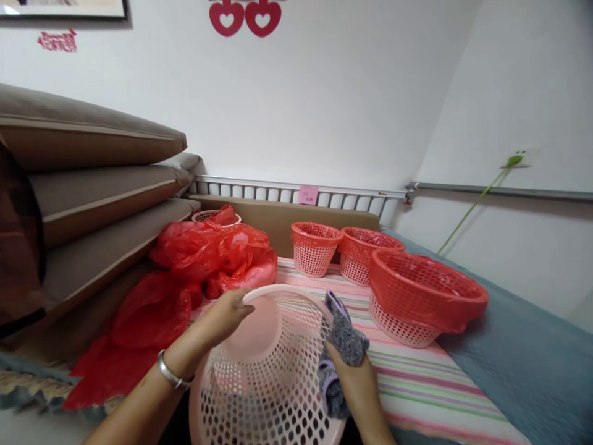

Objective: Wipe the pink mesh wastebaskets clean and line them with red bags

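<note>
Pink plastic is under my left grip (229, 318), closed on the rim of a basket (273, 377) full of holes, which I hold tilted right in front of me. My right grip (356, 377) is closed around a bunched grey cloth (345, 340) with purple edging, at the basket's right side. Beyond it, three baskets lined with red bags, one small (315, 258), one medium (359, 266) and one large (407, 321), stand on a striped sheet (417, 383). Crumpled red bags (148, 309) lie to the left.
</note>
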A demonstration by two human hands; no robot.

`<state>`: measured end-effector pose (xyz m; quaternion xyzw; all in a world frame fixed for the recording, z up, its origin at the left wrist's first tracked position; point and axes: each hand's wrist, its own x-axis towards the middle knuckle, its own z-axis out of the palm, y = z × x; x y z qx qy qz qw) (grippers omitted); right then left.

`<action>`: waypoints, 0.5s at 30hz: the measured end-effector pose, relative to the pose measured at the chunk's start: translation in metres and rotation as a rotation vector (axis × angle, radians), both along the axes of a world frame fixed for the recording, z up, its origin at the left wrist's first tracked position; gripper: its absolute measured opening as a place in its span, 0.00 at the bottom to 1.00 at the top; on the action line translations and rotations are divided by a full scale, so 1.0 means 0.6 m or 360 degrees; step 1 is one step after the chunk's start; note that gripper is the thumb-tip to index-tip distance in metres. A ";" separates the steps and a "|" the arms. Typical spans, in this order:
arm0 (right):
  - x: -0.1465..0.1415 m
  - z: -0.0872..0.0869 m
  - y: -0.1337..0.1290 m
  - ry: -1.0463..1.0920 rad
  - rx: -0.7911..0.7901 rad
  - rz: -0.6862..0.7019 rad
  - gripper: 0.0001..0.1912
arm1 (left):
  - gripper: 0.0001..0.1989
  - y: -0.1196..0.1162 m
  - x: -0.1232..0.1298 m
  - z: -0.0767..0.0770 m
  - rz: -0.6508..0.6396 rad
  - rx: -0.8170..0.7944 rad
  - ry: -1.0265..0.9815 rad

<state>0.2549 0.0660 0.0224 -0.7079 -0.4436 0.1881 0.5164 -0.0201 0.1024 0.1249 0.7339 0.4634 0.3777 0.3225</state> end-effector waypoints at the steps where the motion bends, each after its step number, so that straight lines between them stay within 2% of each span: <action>1: 0.002 -0.011 -0.004 0.0051 -0.0006 -0.0025 0.25 | 0.16 -0.004 -0.002 -0.002 0.0001 -0.0005 -0.0010; 4: 0.009 -0.019 -0.011 0.0150 0.0012 -0.0011 0.26 | 0.18 -0.022 -0.003 0.002 -0.0024 0.0008 -0.0025; 6: 0.015 0.000 -0.013 0.0128 0.0117 -0.0020 0.28 | 0.19 -0.035 0.000 0.014 -0.0026 0.0024 -0.0026; 8: 0.019 0.034 -0.012 -0.0031 0.0300 0.0043 0.28 | 0.20 -0.044 0.009 0.030 -0.0088 0.0051 0.0019; 11: 0.015 0.095 -0.009 -0.0507 0.0539 0.0377 0.23 | 0.22 -0.042 0.033 0.051 -0.0276 0.0086 0.0174; 13: 0.002 0.129 -0.006 -0.0831 0.0552 0.0529 0.24 | 0.24 -0.031 0.053 0.059 -0.0318 0.0110 0.0324; 15: -0.019 0.152 -0.001 -0.1070 0.0542 0.0524 0.23 | 0.26 -0.020 0.069 0.062 -0.0342 0.0196 0.0418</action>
